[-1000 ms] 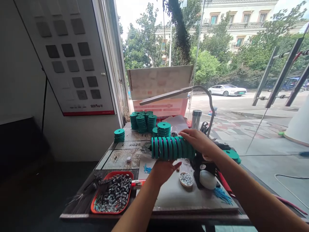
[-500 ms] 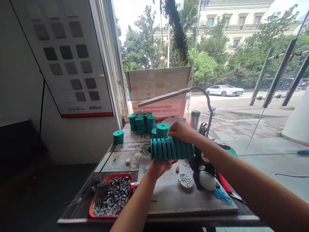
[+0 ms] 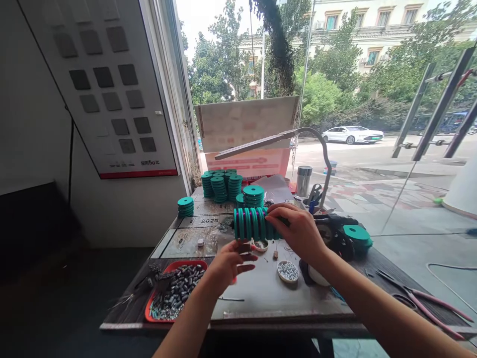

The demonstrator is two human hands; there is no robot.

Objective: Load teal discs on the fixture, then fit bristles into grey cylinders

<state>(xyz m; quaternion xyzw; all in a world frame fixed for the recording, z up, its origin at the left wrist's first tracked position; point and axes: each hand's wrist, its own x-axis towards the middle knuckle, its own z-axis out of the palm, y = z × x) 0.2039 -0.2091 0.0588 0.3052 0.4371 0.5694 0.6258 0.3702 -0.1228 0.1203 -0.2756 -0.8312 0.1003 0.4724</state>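
A row of green spools [image 3: 250,223], pressed side by side with pink showing between them, hangs above the worktable [image 3: 261,298]. My right hand [image 3: 298,231] grips the row's right end from above, fingers wrapped over it. My left hand [image 3: 227,261] is just below the row's left end, fingers curled, and I cannot tell whether it touches the spools. Under the row stand a small dish of dark bits [image 3: 260,244] and a small white dish of metal beads [image 3: 287,271].
Stacks of green spools [image 3: 220,186] stand at the table's back, one low stack [image 3: 185,206] at the left. A red tray of metal cylinders [image 3: 173,297] sits front left. A bent desk lamp [image 3: 283,141], a steel cup [image 3: 304,181], a black winding device [image 3: 337,238] and pliers [image 3: 421,298] lie to the right.
The row of spools has come lower and a little nearer. My right hand slid along to grip its right end. My left hand dropped away from beneath it.
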